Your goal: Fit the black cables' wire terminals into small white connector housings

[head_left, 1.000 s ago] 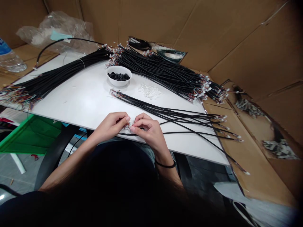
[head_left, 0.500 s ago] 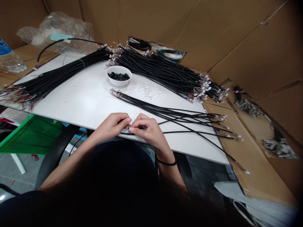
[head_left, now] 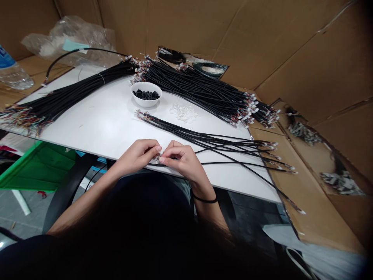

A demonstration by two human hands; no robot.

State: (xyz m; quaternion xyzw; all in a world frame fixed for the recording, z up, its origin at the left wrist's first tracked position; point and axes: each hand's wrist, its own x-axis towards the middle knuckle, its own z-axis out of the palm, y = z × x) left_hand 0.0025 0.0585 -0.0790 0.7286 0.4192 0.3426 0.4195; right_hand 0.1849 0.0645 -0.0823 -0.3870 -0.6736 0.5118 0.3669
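Note:
Near the front edge of the white table (head_left: 101, 134), my left hand (head_left: 142, 152) and my right hand (head_left: 180, 157) meet fingertip to fingertip. Both are closed in a pinch on the thin wires at the end of a black cable (head_left: 233, 163), which runs out to the right from under my right hand. A small pale piece, perhaps a connector, shows between the fingertips; its details are too small to tell. Beyond my hands lies a loose group of black cables (head_left: 198, 136) with coloured wire ends. White connectors (head_left: 184, 112) are heaped behind them.
A white bowl (head_left: 146, 103) holds short black tube pieces. Large cable bundles lie at the left (head_left: 75, 89) and at the back (head_left: 192, 85). Cardboard walls (head_left: 247, 39) enclose the table. A water bottle (head_left: 14, 74) and a clear plastic bag (head_left: 72, 35) are at the far left.

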